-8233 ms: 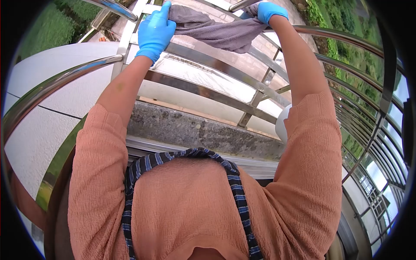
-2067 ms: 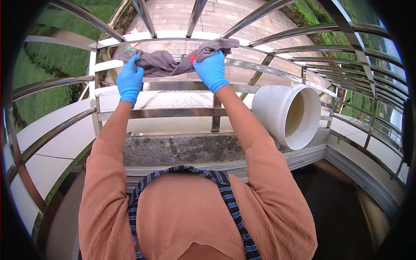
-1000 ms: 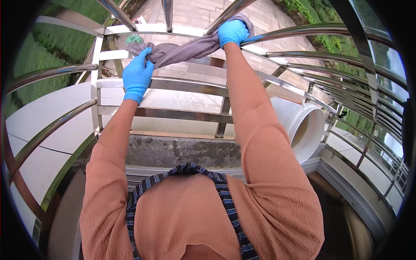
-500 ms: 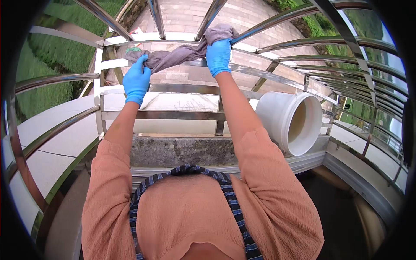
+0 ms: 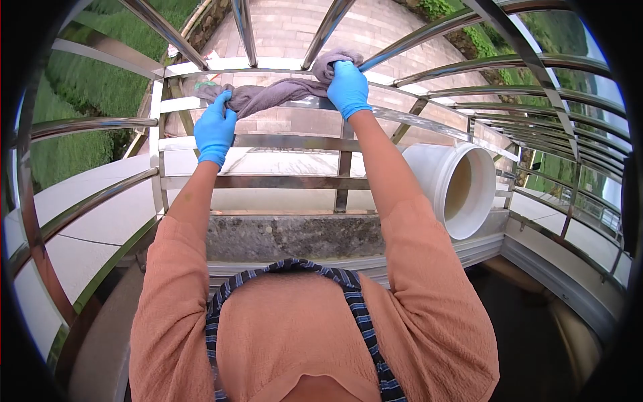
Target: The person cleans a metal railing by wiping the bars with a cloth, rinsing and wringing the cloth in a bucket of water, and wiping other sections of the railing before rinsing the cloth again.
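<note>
A twisted greyish-purple cloth (image 5: 284, 94) stretches between my two blue-gloved hands, over the metal railing. My left hand (image 5: 214, 130) is closed on the cloth's left end, where a short loose end hangs past the fingers. At the right end, my right hand (image 5: 349, 88) grips a bunched part of the cloth beside an upright chrome bar. A white bucket (image 5: 474, 191) with brownish liquid inside stands to the right of my right forearm.
Chrome bars (image 5: 442, 33) fan out ahead and to the right. Below the rails runs a stained concrete ledge (image 5: 288, 236), with a window track (image 5: 536, 258) at the right. Paving (image 5: 281, 27) and greenery (image 5: 74, 87) lie far below.
My right hand has moved slightly right and down and has turned, with the cloth in it. My left hand keeps its hold, a little lower in view.
</note>
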